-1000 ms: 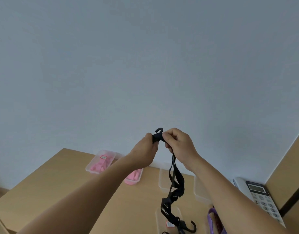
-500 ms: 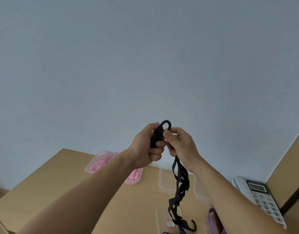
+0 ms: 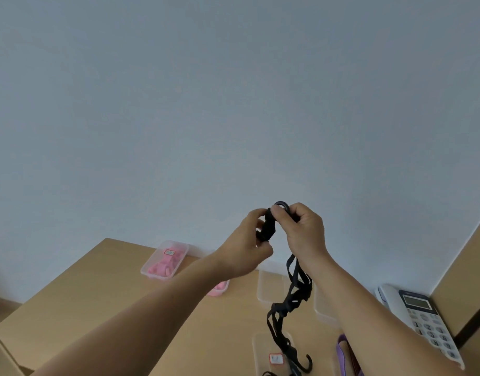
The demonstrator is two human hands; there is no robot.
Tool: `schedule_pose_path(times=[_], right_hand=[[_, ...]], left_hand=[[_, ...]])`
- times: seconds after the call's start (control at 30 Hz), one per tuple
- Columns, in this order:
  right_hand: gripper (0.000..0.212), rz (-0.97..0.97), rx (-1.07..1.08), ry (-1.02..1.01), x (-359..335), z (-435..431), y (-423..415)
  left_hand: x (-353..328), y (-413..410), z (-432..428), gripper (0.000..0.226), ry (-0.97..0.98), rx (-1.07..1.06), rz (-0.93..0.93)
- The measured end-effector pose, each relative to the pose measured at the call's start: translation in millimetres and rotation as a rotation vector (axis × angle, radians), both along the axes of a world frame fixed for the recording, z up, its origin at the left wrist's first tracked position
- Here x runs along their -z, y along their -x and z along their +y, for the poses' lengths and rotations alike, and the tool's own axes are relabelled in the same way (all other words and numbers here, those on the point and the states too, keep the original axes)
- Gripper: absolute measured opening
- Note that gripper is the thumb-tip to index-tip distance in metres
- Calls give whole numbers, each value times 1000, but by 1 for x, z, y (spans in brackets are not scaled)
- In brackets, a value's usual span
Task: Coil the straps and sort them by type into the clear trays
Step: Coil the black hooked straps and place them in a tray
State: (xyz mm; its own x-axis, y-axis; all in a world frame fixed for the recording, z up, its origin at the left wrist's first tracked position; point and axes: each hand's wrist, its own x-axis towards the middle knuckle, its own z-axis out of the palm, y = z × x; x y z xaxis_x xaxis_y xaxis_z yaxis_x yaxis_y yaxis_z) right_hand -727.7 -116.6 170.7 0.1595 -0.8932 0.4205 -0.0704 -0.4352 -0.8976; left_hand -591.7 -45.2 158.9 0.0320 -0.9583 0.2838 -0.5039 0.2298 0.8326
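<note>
Hands point(image 3: 279, 240) pinch black strap point(image 3: 293, 294) top; it hangs vertically, hook point(image 3: 305, 365) lowest.

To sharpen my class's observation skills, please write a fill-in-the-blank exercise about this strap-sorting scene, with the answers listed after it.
1. The left hand and right hand together grip a strap whose colour is ____.
2. The far-left clear tray holds straps coloured ____.
3. The white telephone sits on the person's ____ side.

Missing words: black; pink; right.
</note>
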Motion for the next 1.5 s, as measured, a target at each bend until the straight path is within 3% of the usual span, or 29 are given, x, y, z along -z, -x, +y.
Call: schedule_pose_path(times=[0.07, 0.13, 0.27, 0.33, 0.43, 0.57, 0.63, 0.77, 0.9, 1.03, 1.1, 1.13, 1.23, 1.37, 1.5], right_hand=[[35, 51, -31, -5, 0, 2, -2], [34, 115, -91, 20, 1, 4, -1], [16, 263, -236, 63, 5, 7, 7], [10, 222, -317, 2, 6, 7, 10], [11, 106, -384, -151, 3, 5, 18], [15, 128, -355, -258, -1, -3, 27], [20, 153, -380, -319, -3, -9, 32], [16, 364, -457, -381, -7, -15, 38], [15, 522, -326, -362, -5, -17, 29], [14, 519, -185, -318, -4, -14, 22], [15, 449, -205, -324, -6, -8, 17], [16, 425, -215, -303, -7, -4, 13], [15, 426, -145, -155, -4, 8, 0], [15, 424, -22, 84, 8, 20, -10], [13, 389, -7, 267, 20, 23, -14]], left_hand=[[3, 3, -3, 50, 90, -21, -145], [2, 5, -4, 39, 72, -12, -81], [-9, 3, -2, 21, -132, -19, 492], [-14, 1, -2, 20, -169, 14, 740], [-19, -8, -2, 33, -216, 86, 879], [-14, -19, 2, 40, -198, 44, 586], [-14, -23, 5, 30, -162, 42, 398], [-15, -29, 7, 19, -134, 41, -140], [-7, -22, 8, 29, -62, 85, -639], [6, -17, 2, 26, -2, -59, -952], [13, -12, -2, 24, -62, -170, -1007], [17, -11, -4, 22, -105, -206, -942], [20, -8, -10, 24, -227, -230, -405], [9, -5, -12, 23, -281, -266, -47], [1, -3, -10, 19, -371, -206, 504]])
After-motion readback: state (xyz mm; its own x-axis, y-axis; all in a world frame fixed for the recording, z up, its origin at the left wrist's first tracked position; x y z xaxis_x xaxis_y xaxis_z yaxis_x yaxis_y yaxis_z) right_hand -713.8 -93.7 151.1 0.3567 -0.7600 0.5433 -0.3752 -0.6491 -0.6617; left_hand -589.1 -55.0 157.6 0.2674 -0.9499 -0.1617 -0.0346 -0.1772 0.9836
